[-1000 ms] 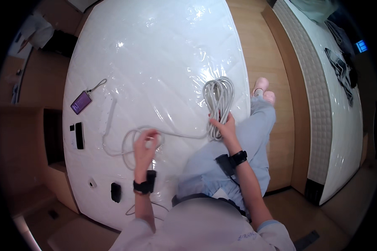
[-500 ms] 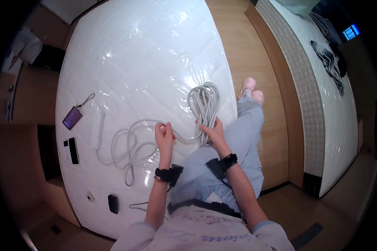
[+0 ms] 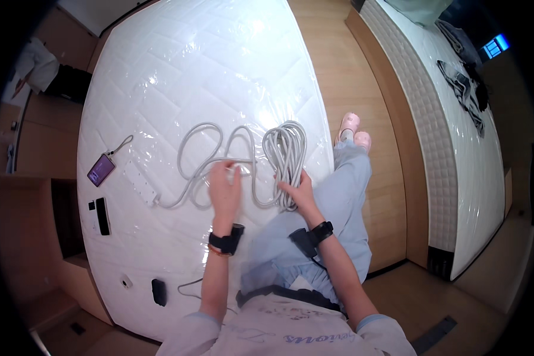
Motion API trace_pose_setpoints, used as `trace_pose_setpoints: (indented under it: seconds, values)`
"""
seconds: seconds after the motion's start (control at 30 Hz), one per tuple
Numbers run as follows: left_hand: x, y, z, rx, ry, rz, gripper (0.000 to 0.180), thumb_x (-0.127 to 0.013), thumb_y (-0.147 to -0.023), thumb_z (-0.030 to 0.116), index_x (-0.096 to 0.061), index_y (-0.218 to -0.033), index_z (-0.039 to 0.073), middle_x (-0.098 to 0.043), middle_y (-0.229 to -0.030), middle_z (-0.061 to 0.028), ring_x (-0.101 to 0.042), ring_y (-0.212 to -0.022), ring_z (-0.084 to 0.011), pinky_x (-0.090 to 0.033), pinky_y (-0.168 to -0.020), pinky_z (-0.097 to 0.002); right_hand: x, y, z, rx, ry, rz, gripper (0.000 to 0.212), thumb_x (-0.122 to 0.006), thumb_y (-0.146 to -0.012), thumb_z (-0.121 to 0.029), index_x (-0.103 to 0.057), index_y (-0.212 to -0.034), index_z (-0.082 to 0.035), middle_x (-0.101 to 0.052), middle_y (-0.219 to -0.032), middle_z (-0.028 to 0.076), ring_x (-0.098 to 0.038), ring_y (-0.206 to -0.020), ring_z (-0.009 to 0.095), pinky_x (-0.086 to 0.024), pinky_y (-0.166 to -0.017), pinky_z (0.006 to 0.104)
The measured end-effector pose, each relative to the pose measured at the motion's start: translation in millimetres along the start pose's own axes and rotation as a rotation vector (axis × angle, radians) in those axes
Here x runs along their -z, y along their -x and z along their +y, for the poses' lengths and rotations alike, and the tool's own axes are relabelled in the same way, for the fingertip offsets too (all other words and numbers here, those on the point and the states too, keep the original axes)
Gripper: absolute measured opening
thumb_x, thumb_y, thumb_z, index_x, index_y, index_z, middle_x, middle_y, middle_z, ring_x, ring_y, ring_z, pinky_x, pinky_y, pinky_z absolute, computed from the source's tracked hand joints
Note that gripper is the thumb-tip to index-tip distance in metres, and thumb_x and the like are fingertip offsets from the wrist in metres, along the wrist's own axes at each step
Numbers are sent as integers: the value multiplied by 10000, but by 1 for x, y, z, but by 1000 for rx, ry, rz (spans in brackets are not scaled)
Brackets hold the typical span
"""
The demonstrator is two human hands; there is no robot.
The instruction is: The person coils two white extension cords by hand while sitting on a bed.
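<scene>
A bundle of looped light grey cable point(image 3: 286, 151) lies at the right side of the plastic-covered mattress point(image 3: 207, 65). My right hand point(image 3: 301, 191) is closed around the lower part of this bundle, thumb across the strands. Loose cable winds leftward from it in wide loops to a white power strip point(image 3: 139, 183), which lies flat. Over these loops is my left hand point(image 3: 224, 188), its fingers bent and smeared by motion. Cable runs right by its fingertips, but whether they grip it does not show.
Left on the mattress lie a purple-screened phone point(image 3: 102, 170) with a strap, a black phone point(image 3: 102, 216) and a small black case point(image 3: 159, 292). Another mattress point(image 3: 457, 148) stands across the wooden floor at right. A person point(image 3: 44, 68) is at far left.
The loose cable has swung upward and away from me into new loops, and the power strip's cable end now shows. My left hand has shifted slightly left. The right hand keeps the bundle.
</scene>
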State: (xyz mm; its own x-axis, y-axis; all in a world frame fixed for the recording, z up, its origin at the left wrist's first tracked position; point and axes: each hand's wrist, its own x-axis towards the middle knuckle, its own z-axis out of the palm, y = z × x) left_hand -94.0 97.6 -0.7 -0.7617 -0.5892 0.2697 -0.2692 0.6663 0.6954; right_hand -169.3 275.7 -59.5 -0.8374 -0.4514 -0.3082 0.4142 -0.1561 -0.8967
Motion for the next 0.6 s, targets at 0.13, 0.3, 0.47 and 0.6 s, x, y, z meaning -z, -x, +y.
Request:
trace_pose_setpoints:
  seconds: [0.13, 0.3, 0.47, 0.6]
  values:
    - [31, -19, -12, -181, -513, 284, 173, -638, -799, 120, -597, -922, 6, -604, -877, -113, -577, -822, -250, -448, -729, -326, 2, -1, 2, 3, 23, 20, 423, -671, -698, 8, -483, -1077, 31, -644, -939, 121, -639, -870, 179, -502, -780, 293]
    - [35, -16, -44, 259, -109, -249, 176, -671, -795, 134, -539, -833, 23, -580, -778, -103, -531, -703, -233, -435, -670, -340, 1, -1, 1, -3, 10, 19, 418, -673, -696, 5, -486, -1069, 34, -647, -931, 117, -638, -862, 175, -501, -777, 289]
    - [70, -9, -69, 385, 1009, 48, 199, -534, -914, 215, -510, -829, 36, -549, -720, -53, -494, -642, -144, -406, -604, -319, 5, -1, 3, -9, 37, 40, 424, -675, -693, 1, -492, -1074, 35, -650, -932, 116, -636, -863, 170, -499, -777, 284]
    - [121, -3, -120, 377, 1444, 91, 289, -477, -940, 303, -534, -963, 20, -556, -762, -52, -528, -690, -129, -425, -621, -317, 2, -1, 3, -15, 22, 33, 424, -676, -692, -1, -494, -1073, 34, -651, -930, 116, -635, -870, 170, -497, -782, 285]
